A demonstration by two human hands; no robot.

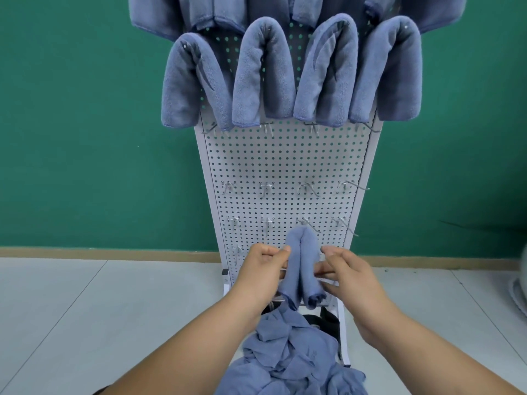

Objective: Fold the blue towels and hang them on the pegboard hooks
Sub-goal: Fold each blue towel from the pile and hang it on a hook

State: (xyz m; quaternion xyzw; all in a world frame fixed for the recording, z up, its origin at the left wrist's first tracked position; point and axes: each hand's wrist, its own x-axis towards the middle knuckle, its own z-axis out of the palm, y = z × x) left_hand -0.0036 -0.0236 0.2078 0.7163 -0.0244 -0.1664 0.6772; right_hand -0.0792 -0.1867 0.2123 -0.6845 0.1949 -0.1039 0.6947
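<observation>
Okay: folded towel (301, 266) looks hung low on the pegboard (285, 166), above the loose pile (291, 360); left grip (266, 266) pinches its left fold, right grip (346, 273) slack, straight fingers (323, 272) touching the right fold. Soft, light, floppy: hold both folds near the top bend.
</observation>
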